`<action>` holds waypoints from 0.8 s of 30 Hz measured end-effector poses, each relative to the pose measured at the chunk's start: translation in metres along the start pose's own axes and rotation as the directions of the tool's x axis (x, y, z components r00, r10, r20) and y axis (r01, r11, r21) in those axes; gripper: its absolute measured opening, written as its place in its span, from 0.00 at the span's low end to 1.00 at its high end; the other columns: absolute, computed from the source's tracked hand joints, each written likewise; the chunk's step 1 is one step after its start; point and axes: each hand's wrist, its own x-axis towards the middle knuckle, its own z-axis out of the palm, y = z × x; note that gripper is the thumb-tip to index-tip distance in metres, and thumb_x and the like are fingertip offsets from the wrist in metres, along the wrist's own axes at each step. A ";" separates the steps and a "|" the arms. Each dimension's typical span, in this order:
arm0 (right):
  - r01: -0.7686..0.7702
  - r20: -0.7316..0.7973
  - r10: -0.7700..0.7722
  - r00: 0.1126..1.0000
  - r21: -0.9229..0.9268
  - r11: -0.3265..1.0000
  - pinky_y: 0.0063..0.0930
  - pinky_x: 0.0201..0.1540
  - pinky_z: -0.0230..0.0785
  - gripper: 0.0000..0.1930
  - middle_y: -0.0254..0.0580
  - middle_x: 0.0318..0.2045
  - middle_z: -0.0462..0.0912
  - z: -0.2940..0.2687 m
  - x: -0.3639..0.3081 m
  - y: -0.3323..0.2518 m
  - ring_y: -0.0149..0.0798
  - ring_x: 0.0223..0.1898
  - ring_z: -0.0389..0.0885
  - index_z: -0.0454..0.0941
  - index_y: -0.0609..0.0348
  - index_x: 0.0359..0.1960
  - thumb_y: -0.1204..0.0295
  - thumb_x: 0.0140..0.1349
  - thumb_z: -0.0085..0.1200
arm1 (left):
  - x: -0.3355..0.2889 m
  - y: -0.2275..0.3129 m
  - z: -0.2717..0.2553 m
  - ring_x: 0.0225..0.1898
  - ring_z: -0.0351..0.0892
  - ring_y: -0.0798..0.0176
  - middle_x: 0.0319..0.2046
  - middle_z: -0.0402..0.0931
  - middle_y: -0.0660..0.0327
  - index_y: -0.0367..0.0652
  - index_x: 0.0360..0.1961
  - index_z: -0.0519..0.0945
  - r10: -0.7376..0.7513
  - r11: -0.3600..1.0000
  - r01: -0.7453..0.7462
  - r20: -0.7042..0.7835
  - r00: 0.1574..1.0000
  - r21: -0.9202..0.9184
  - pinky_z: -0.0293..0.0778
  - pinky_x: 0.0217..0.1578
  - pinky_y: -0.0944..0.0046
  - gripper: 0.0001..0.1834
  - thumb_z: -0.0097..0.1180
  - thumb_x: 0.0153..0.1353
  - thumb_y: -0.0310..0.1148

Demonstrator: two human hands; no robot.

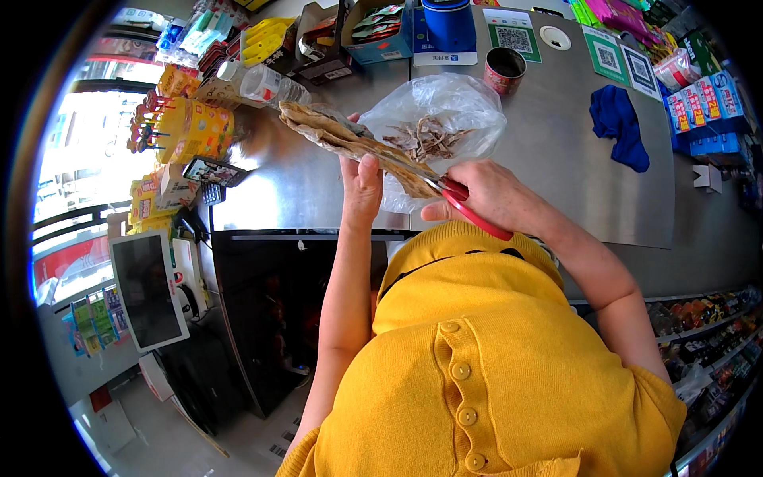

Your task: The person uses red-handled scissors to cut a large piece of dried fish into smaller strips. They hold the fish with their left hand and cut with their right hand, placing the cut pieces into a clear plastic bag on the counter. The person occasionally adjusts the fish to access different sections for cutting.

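Observation:
My left hand (362,184) is closed round a long, flat bundle of dried, brown leaf-like material (334,133). The bundle slants from the upper left down toward my right hand (491,191). Red-handled scissors (483,221) are gripped in that right hand, their blades lying along the bundle's lower end. Whether the blades are apart is hard to make out. Behind the bundle, a clear plastic bag (477,119) is spread on the metal counter (556,187). Thin brown shreds (429,139) lie in a heap on the bag.
A round tin (505,71) stands behind the bag, with a blue canister (449,28) farther back. A plastic bottle (266,83) lies at the left, near a phone (214,171) and lollipop tub (195,131). Blue cloth (618,127) rests on the right; a screen (149,290) stands lower left.

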 end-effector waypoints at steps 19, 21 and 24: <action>0.035 -0.289 0.062 0.955 0.319 0.947 0.20 0.33 0.69 0.13 0.36 0.24 0.78 -0.008 0.010 0.003 0.24 0.27 0.73 0.78 0.64 0.32 0.67 0.52 0.66 | 0.004 0.000 0.007 0.51 0.63 0.68 0.46 0.61 0.66 0.47 0.65 0.53 0.072 0.995 -0.074 -0.038 0.997 -0.068 0.62 0.55 0.62 0.44 0.60 0.55 0.55; 0.111 -0.320 0.020 0.947 0.385 0.916 0.20 0.35 0.69 0.14 0.38 0.26 0.79 -0.002 0.028 0.006 0.25 0.28 0.74 0.78 0.65 0.34 0.68 0.52 0.66 | 0.005 -0.002 0.020 0.49 0.65 0.70 0.46 0.65 0.66 0.45 0.63 0.56 0.081 0.995 -0.082 -0.018 0.997 -0.053 0.65 0.54 0.64 0.44 0.60 0.54 0.57; 0.178 -0.322 -0.055 0.945 0.366 0.914 0.21 0.36 0.70 0.12 0.39 0.27 0.81 0.004 0.048 0.003 0.27 0.30 0.76 0.79 0.66 0.35 0.71 0.52 0.63 | 0.006 -0.005 0.021 0.49 0.66 0.66 0.47 0.63 0.63 0.45 0.65 0.52 0.045 0.999 -0.045 -0.002 0.999 0.008 0.66 0.51 0.64 0.46 0.60 0.54 0.56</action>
